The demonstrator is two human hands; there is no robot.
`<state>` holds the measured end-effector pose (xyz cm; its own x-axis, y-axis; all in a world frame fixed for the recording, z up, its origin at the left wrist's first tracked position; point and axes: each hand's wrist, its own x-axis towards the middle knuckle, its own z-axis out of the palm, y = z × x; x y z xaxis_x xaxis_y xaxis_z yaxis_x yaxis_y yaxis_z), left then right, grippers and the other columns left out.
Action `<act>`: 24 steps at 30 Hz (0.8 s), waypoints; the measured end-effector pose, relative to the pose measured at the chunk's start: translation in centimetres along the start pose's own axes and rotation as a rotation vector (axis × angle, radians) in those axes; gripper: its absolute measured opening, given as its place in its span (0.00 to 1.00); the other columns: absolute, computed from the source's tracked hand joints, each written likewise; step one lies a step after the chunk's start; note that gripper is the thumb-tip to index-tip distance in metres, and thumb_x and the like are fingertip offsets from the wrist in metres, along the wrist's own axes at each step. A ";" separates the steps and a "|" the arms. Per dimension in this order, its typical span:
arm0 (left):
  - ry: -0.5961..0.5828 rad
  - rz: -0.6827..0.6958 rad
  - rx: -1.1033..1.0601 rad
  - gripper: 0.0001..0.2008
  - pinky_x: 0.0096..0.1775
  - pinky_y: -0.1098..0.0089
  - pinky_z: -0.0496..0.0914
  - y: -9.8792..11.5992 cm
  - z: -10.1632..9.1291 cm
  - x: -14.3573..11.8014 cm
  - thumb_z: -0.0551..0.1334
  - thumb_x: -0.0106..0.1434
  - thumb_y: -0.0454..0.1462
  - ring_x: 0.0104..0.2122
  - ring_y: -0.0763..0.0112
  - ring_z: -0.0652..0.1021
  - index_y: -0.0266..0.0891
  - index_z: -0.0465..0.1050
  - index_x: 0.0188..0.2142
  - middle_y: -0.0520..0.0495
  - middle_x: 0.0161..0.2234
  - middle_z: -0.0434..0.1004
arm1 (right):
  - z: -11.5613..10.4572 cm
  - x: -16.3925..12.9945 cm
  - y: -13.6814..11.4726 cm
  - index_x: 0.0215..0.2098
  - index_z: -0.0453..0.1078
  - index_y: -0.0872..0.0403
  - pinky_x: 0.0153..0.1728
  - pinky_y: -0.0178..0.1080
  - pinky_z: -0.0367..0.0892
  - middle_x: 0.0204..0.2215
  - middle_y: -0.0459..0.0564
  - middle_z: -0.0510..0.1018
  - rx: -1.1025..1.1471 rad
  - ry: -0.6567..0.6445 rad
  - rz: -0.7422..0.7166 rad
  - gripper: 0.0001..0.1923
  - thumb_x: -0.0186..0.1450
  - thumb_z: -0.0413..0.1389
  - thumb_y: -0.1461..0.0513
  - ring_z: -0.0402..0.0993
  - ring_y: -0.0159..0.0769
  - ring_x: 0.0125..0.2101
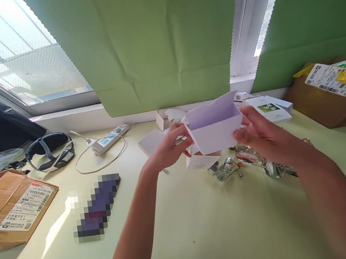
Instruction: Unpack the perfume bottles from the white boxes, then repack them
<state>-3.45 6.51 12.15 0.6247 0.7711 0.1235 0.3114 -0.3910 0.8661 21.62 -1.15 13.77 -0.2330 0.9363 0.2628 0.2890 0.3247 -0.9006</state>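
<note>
A white cardboard box (214,135) with a raised flap is held up above the table, its opening tilted toward me so that its inner walls show. My right hand (257,131) grips its right side, thumb on the front face and fingers behind. At the left edge, my left hand (173,146) has its fingers curled against the box; part of the fingertips is hidden. Below the box lies a smaller white carton (202,161). Clear-wrapped small items (226,169) and shiny packets (247,156) lie under and beside my right hand.
More white boxes (267,109) stand by the wall. A brown parcel (329,97) sits at the right, another carton (21,207) at the left. A power strip (111,139) with a cable, a black head strap (49,151) and a pixelated dark object (100,205) lie left.
</note>
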 end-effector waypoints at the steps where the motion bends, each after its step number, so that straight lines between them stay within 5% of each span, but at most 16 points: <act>1: -0.039 -0.012 -0.001 0.12 0.36 0.70 0.80 -0.2 0.0 -0.2 0.54 0.67 0.39 0.47 0.66 0.75 0.42 0.72 0.46 0.44 0.51 0.68 | 0.2 0.0 0.0 0.53 0.61 0.36 0.41 0.45 0.75 0.54 0.46 0.71 -0.007 -0.037 0.010 0.18 0.66 0.56 0.50 0.72 0.45 0.51; 5: -0.116 -0.005 0.062 0.14 0.42 0.67 0.79 -0.7 -0.7 -0.8 0.54 0.67 0.37 0.50 0.63 0.74 0.43 0.72 0.49 0.44 0.51 0.70 | 1.1 0.0 -0.1 0.52 0.62 0.37 0.32 0.39 0.76 0.57 0.45 0.68 0.017 -0.133 0.070 0.17 0.66 0.56 0.51 0.73 0.44 0.48; 10: -0.103 -0.014 0.096 0.16 0.43 0.68 0.79 -0.6 -1.6 -1.3 0.52 0.68 0.37 0.53 0.63 0.72 0.44 0.70 0.52 0.45 0.54 0.69 | 2.2 0.3 -0.3 0.51 0.60 0.37 0.29 0.38 0.75 0.58 0.45 0.67 0.041 -0.083 0.006 0.15 0.66 0.56 0.52 0.73 0.44 0.48; 18: -0.219 -0.065 0.168 0.16 0.40 0.70 0.76 0.0 -1.8 -2.0 0.51 0.65 0.34 0.44 0.66 0.76 0.43 0.70 0.49 0.46 0.42 0.76 | 3.6 0.3 -0.1 0.54 0.57 0.37 0.39 0.48 0.76 0.38 0.47 0.76 -0.037 0.004 -0.046 0.17 0.68 0.51 0.48 0.75 0.44 0.40; 24: -0.278 -0.130 0.228 0.15 0.33 0.75 0.73 0.2 -1.4 -2.2 0.54 0.59 0.33 0.37 0.69 0.77 0.44 0.74 0.43 0.48 0.39 0.76 | 4.9 0.7 0.6 0.54 0.56 0.38 0.51 0.52 0.71 0.51 0.48 0.71 0.032 -0.124 -0.097 0.16 0.70 0.49 0.49 0.68 0.46 0.55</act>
<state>-5.78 5.40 12.71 0.7301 0.6680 -0.1436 0.5324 -0.4245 0.7323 17.07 -0.92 11.73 -0.3717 0.8763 0.3065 0.2306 0.4070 -0.8839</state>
